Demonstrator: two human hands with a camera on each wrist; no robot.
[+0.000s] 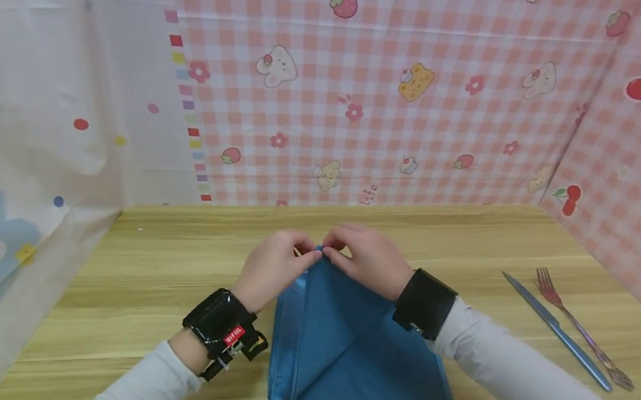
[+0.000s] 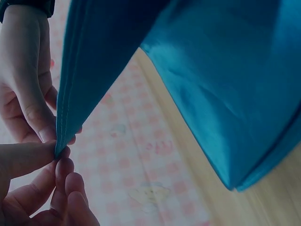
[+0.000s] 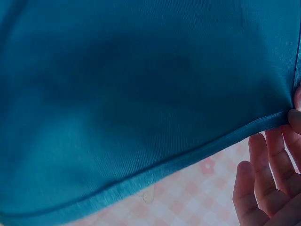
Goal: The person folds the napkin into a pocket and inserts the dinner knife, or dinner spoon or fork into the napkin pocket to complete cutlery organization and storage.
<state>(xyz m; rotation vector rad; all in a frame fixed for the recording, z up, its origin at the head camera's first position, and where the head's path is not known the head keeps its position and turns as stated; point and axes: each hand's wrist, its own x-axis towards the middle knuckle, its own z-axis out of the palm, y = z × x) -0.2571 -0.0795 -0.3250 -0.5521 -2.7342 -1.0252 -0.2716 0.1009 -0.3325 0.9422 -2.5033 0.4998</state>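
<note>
A blue cloth napkin (image 1: 356,354) with stitched hems lies partly folded on the wooden table, a diagonal crease running across it. Its far corner is held between both hands, fingertips close together. My left hand (image 1: 274,265) pinches that corner between thumb and fingers, as the left wrist view shows. From the other side, my right hand (image 1: 369,258) pinches the same corner. In the left wrist view the napkin's flap (image 2: 89,70) narrows to a point at the fingertips, apart from another corner (image 2: 225,169). Blue fabric (image 3: 141,94) fills most of the right wrist view.
To the right of the napkin, a table knife (image 1: 558,330) with a blue handle lies beside a fork (image 1: 582,327) with a patterned handle. Behind the wooden table (image 1: 125,305) hangs a pink checked cloth (image 1: 380,101); a pale printed sheet (image 1: 35,118) hangs at left.
</note>
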